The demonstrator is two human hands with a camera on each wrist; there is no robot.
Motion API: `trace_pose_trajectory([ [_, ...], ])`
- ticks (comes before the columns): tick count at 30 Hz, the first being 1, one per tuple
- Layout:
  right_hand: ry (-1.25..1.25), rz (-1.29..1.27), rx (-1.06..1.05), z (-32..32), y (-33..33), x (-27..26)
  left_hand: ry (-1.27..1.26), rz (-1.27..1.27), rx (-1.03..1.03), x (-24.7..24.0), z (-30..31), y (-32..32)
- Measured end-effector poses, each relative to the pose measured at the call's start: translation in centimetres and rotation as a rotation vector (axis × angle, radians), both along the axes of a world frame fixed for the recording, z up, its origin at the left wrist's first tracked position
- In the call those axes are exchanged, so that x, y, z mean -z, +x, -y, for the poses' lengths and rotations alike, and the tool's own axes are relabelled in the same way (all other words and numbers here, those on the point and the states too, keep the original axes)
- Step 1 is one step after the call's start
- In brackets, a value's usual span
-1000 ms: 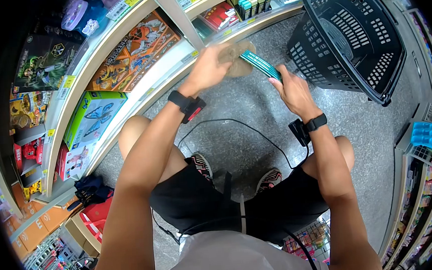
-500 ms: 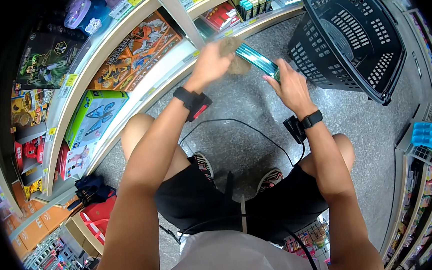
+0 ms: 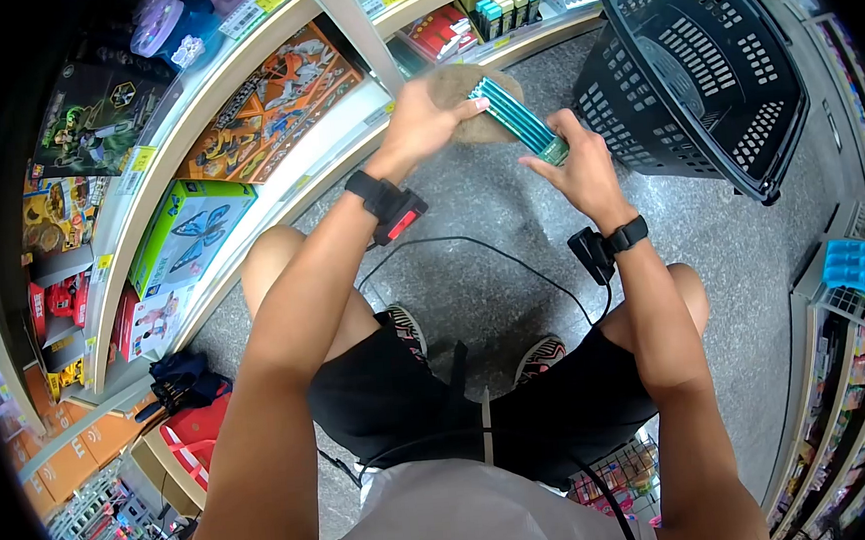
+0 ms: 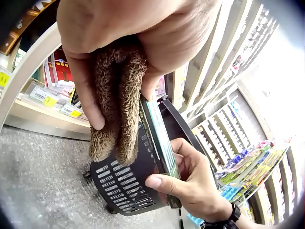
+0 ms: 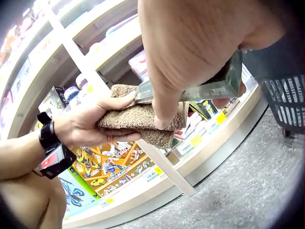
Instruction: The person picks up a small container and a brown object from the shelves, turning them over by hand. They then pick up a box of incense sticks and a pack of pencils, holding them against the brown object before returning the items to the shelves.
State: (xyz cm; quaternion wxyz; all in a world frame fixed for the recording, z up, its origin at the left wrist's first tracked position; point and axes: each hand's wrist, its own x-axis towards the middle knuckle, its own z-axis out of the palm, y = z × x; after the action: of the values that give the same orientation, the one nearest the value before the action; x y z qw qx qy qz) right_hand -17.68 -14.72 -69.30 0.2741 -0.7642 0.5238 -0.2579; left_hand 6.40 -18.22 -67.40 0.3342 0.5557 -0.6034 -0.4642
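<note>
My left hand (image 3: 415,131) grips a folded brown terry cloth (image 4: 129,105), its thumb on the face of a flat box with teal stripes (image 3: 520,123), which looks like a pack of pencils. In the right wrist view the cloth (image 5: 131,119) lies under the box's far end. My right hand (image 3: 586,169) holds the near end of that box between thumb and fingers. Seen from the left wrist, the box (image 4: 159,133) stands edge-on, its dark side facing the cloth. Both hands are above the floor, in front of the low shelf.
A dark plastic shopping basket (image 3: 632,106) stands just right of the right hand. Curved shelves with an orange toy box (image 3: 271,106) and a butterfly box (image 3: 194,231) run along the left. A black cable (image 3: 471,239) loops between the knees.
The box has tilted so its striped face shows more broadly. My left hand and the cloth have shifted along its far end, the thumb now resting on the face.
</note>
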Motion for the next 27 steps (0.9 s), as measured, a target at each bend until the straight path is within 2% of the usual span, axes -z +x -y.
trace_pose_trajectory([
  [2, -0.111, 0.126, 0.0, 0.0, 0.1, 0.8, 0.072, -0.259, -0.065, 0.4, 0.2, 0.0],
  [3, -0.111, 0.128, 0.0, 0.1, 0.2, 0.4, 0.072, -0.257, -0.065, 0.4, 0.2, 0.0],
  [5, 0.238, 0.102, -0.086, 0.3, 0.1, -0.4, 0.121, -0.373, -0.145, 0.5, 0.4, 0.1],
  [6, 0.238, 0.103, -0.088, 0.3, 0.2, -0.7, 0.121, -0.371, -0.147, 0.4, 0.4, 0.1],
  [8, 0.677, 0.522, -0.178, 0.1, 0.2, -1.2, 0.118, -0.433, -0.186, 0.3, 0.6, 0.1],
  [12, 0.82, 0.685, -0.153, 0.3, 0.0, -1.8, 0.094, -0.49, -0.159, 0.4, 0.9, 0.1],
  [14, 0.88, 0.737, -0.089, 0.7, -0.4, -0.6, 0.027, -0.424, -0.196, 0.7, 0.8, -0.3],
  [15, 0.884, 0.738, -0.086, 0.5, -0.3, -0.5, 0.031, -0.424, -0.196, 0.8, 0.7, -0.5],
  [17, 0.765, 0.557, -0.003, 0.4, 0.1, -0.3, 0.087, -0.397, -0.223, 0.6, 0.5, -0.9],
  [19, 0.72, 0.592, 0.033, 0.3, 0.5, 0.9, 0.113, -0.393, -0.229, 0.9, 0.4, -0.9],
  [21, 0.582, 0.533, -0.013, 0.4, 0.4, 1.5, 0.138, -0.388, -0.238, 1.1, 0.5, -0.7],
  [23, 0.524, 0.51, -0.023, 0.3, 0.6, 2.1, 0.207, -0.579, -0.148, 1.1, 0.5, -0.6],
  [27, 0.462, 0.45, -0.091, 0.0, 0.7, 2.6, 0.165, -0.547, -0.098, 0.2, 0.3, -1.4],
])
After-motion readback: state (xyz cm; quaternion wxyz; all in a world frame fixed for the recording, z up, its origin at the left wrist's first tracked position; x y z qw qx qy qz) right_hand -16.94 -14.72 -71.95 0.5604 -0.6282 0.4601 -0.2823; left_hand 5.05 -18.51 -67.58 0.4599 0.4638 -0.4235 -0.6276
